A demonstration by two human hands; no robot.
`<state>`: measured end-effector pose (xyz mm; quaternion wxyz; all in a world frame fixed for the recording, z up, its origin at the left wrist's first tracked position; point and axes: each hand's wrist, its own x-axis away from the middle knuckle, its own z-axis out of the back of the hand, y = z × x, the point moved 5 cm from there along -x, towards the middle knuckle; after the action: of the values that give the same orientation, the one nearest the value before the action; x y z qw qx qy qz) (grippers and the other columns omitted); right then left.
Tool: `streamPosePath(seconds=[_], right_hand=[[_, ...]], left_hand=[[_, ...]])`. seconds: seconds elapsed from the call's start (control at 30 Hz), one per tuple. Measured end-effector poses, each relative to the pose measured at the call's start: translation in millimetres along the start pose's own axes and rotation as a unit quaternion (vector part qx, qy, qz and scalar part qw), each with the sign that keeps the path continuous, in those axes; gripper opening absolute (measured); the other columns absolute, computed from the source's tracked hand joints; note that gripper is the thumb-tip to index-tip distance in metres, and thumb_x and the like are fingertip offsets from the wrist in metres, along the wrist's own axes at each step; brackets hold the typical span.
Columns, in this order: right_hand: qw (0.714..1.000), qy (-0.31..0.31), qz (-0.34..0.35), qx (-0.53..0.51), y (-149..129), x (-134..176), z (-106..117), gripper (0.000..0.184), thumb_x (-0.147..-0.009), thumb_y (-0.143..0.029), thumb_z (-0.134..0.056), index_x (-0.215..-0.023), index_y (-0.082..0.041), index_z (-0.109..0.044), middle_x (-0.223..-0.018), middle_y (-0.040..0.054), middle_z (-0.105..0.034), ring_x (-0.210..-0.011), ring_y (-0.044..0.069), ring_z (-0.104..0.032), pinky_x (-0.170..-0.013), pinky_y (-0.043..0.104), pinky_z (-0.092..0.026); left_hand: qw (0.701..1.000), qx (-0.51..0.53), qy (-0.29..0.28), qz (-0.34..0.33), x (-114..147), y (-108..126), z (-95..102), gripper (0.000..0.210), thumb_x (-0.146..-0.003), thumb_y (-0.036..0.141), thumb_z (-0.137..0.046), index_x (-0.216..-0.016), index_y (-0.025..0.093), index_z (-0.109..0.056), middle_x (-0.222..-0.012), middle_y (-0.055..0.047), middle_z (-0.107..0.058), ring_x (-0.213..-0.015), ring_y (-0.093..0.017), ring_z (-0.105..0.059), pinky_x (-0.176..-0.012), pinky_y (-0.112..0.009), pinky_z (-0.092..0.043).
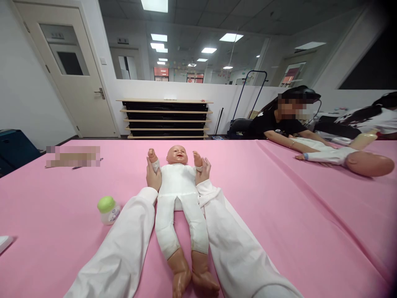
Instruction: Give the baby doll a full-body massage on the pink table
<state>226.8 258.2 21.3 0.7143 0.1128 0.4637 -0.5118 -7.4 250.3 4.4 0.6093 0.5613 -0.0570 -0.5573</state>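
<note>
A baby doll (178, 180) with a white cloth body lies on its back on the pink-covered table (263, 198), its head at the far end and its bare feet towards me. My left hand (153, 177) is closed around the doll's arm on the left side, just below its small raised hand. On the other side, my right hand (203, 171) grips the doll's other arm, partly hidden behind it. A jar (109, 210) with a green lid stands to the left of my left sleeve.
A blurred-out flat item (74, 156) lies at the far left of the table. Across on the right, a person in black (279, 124) leans over another doll (369, 161), near a pale bottle (364, 140). A white object (4, 243) shows at the left edge.
</note>
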Motion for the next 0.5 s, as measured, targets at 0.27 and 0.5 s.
streamPosePath(seconds=[0.27,0.5], right_hand=[[0.997,-0.04,0.02,-0.063,-2.6,6.1,-10.0,0.044,-0.078,-0.006,-0.042,-0.113,-0.024,-0.061,-0.122,0.0082,-0.048,-0.114,0.024,-0.046,-0.097,0.041,-0.039],[0.993,-0.102,0.046,-0.031,-10.2,0.8,-11.0,0.042,-0.078,-0.006,-0.048,-0.11,-0.029,-0.063,-0.118,0.0052,-0.054,-0.112,0.022,-0.047,-0.098,0.041,-0.038]], left_hand=[[0.985,-0.04,-0.09,-0.144,-0.5,10.5,-14.1,0.063,-0.079,0.008,-0.038,-0.14,0.02,-0.026,-0.137,-0.008,-0.041,-0.127,-0.02,-0.037,-0.104,-0.037,-0.032],[0.962,-0.153,-0.13,-0.183,2.8,12.3,-21.6,0.065,-0.073,0.0,-0.036,-0.13,0.028,-0.045,-0.132,-0.006,-0.045,-0.115,-0.024,-0.043,-0.096,-0.042,-0.039]])
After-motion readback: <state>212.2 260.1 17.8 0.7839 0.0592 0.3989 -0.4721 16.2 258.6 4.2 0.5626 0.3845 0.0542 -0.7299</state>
